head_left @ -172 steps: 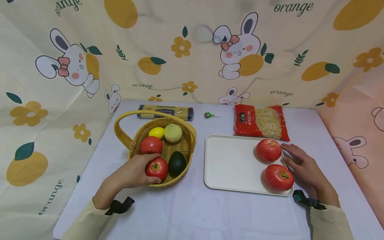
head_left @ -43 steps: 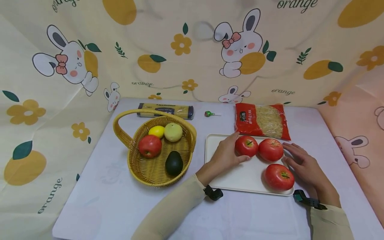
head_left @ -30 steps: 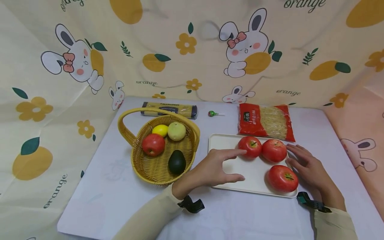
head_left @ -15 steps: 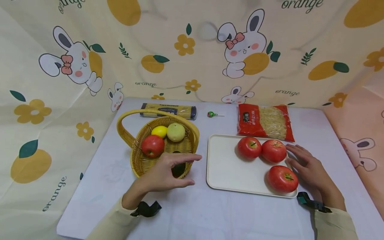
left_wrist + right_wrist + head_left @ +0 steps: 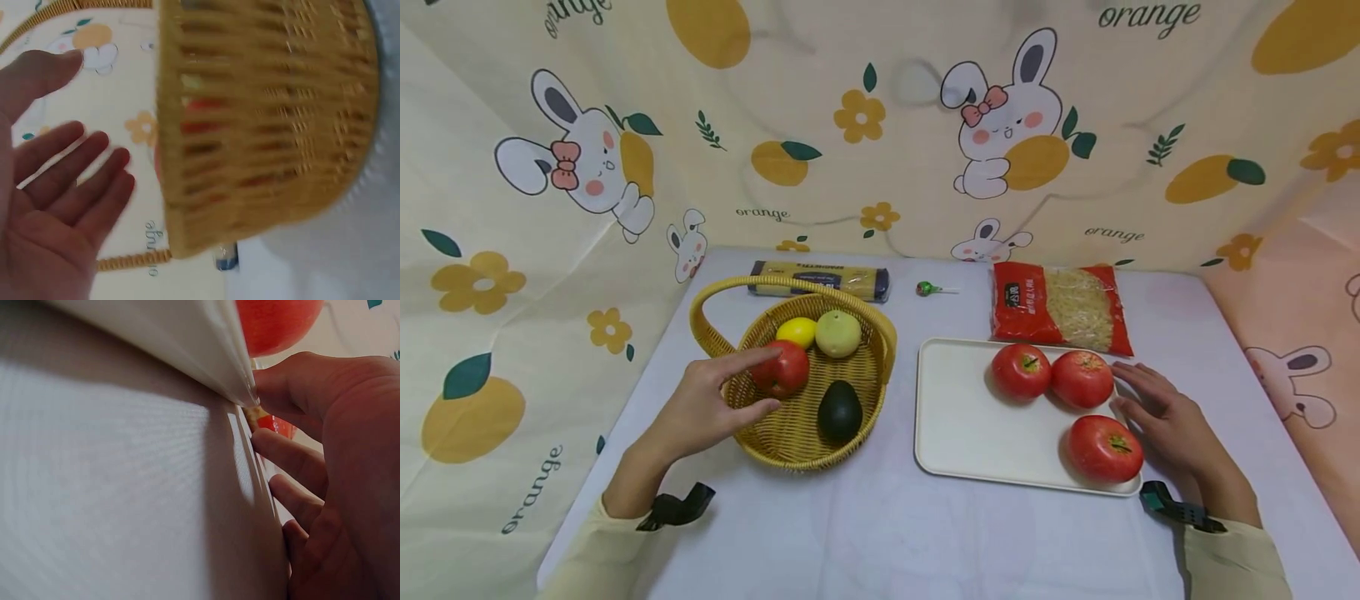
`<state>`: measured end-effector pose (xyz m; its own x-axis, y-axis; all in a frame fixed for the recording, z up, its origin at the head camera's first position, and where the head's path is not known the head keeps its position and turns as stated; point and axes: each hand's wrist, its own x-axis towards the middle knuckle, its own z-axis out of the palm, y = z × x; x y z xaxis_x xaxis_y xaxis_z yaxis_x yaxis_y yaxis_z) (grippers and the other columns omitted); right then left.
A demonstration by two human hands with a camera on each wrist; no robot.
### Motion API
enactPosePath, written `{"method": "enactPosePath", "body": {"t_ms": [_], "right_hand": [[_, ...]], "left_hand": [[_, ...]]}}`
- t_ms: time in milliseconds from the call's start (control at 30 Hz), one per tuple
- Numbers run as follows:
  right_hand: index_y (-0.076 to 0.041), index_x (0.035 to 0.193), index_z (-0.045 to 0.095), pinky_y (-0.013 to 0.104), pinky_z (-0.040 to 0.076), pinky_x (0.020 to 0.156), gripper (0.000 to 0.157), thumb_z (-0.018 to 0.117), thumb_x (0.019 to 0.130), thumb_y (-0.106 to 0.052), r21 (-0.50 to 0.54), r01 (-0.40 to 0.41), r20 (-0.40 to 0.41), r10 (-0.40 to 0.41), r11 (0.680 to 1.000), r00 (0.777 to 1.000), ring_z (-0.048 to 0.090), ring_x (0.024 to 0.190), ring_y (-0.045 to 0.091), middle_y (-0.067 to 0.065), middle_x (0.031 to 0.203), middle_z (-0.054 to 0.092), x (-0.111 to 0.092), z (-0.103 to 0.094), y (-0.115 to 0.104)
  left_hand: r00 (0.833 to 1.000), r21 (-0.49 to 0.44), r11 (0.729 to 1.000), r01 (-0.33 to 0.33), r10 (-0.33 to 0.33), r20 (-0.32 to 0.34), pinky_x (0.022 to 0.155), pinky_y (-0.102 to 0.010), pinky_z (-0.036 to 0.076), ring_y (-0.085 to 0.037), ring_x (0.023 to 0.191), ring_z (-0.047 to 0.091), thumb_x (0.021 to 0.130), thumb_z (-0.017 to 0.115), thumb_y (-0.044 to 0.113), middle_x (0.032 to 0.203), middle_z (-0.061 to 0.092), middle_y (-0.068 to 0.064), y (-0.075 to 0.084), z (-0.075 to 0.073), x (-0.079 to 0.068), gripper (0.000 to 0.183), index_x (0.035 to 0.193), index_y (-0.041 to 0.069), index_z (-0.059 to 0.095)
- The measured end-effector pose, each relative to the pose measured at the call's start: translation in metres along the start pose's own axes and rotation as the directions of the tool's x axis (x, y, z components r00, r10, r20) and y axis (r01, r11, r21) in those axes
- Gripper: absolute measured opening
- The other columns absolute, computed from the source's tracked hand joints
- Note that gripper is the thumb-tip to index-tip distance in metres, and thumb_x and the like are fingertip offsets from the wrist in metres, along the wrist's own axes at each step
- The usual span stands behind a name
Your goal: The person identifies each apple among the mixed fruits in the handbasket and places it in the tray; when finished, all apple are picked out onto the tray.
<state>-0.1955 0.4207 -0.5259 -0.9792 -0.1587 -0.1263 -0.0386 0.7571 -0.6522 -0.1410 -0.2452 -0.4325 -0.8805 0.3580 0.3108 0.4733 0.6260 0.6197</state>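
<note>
My left hand (image 5: pixel 700 404) hovers over the left rim of a yellow wicker basket (image 5: pixel 808 461), thumb and fingers spread apart around the near side of a red apple (image 5: pixel 792 371). Nothing is in its grasp; in the left wrist view the fingers (image 5: pixel 94 187) are extended beside the basket wall (image 5: pixel 269 125). Also in the basket are a lemon (image 5: pixel 796 332), a pale green round fruit (image 5: pixel 838 334) and a dark avocado (image 5: pixel 839 412). My right hand (image 5: pixel 1176 425) rests at the right edge of a white tray (image 5: pixel 958 417), its thumb touching the rim. Three red apples (image 5: pixel 1021 372) sit on the tray.
Behind the basket lies a spaghetti pack (image 5: pixel 842 281). A lollipop (image 5: pixel 927 288) lies right of it. A red bag of noodles (image 5: pixel 1060 307) is behind the tray. The basket handle (image 5: pixel 706 325) arches up over the basket's back and left. A printed cloth (image 5: pixel 910 167) hangs behind the table.
My left hand set a red apple on the tray beside the others, let go, and moved left, back to the basket. The right hand has stayed by the tray edge.
</note>
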Motion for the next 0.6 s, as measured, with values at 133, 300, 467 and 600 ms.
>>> {"method": "enactPosePath", "body": {"t_ms": [133, 300, 467, 600], "right_hand": [[-0.017, 0.172, 0.038, 0.096, 0.03, 0.098, 0.07, 0.065, 0.11, -0.039, -0.003, -0.005, 0.004, 0.005, 1.0, 1.0, 0.009, 0.165, 0.059, 0.032, 0.176, 0.026, 0.0, 0.0, -0.001], [-0.017, 0.172, 0.037, 0.096, 0.032, 0.099, 0.072, 0.065, 0.11, -0.041, -0.009, -0.024, 0.015, 0.024, 1.0, 1.0, 0.009, 0.165, 0.059, 0.031, 0.178, 0.023, 0.0, -0.001, -0.001], [-0.018, 0.172, 0.036, 0.096, 0.032, 0.098, 0.072, 0.064, 0.11, -0.041, -0.003, -0.034, 0.019, 0.034, 0.999, 0.999, 0.008, 0.165, 0.058, 0.03, 0.178, 0.021, -0.001, -0.002, -0.001], [-0.018, 0.172, 0.036, 0.095, 0.033, 0.098, 0.071, 0.064, 0.11, -0.04, 0.003, -0.024, 0.018, 0.024, 1.0, 1.0, 0.009, 0.165, 0.058, 0.03, 0.178, 0.022, -0.001, -0.001, -0.002]], "left_hand": [[0.997, 0.072, 0.996, 0.056, -0.059, 0.044, 0.106, -0.059, 0.06, -0.04, 0.131, 0.071, 0.087, 0.094, 0.013, 0.147, 0.071, -0.018, -0.012, 0.003, 0.001, 0.067, 0.148, 0.004, 0.067], [0.996, 0.119, 0.991, 0.061, -0.069, 0.063, 0.109, -0.062, 0.056, -0.048, 0.14, 0.063, 0.087, 0.093, 0.01, 0.155, 0.062, -0.023, -0.02, 0.015, 0.006, 0.066, 0.147, -0.002, 0.065], [0.988, 0.166, 0.982, 0.093, -0.111, 0.104, 0.114, -0.062, 0.054, -0.047, 0.145, 0.058, 0.088, 0.092, 0.011, 0.159, 0.058, -0.024, -0.018, 0.024, 0.016, 0.074, 0.152, -0.003, 0.059], [0.979, 0.187, 0.976, 0.112, -0.14, 0.148, 0.114, -0.06, 0.054, -0.044, 0.144, 0.059, 0.088, 0.092, 0.011, 0.154, 0.063, -0.022, -0.017, 0.027, 0.022, 0.073, 0.152, -0.002, 0.06]]}}
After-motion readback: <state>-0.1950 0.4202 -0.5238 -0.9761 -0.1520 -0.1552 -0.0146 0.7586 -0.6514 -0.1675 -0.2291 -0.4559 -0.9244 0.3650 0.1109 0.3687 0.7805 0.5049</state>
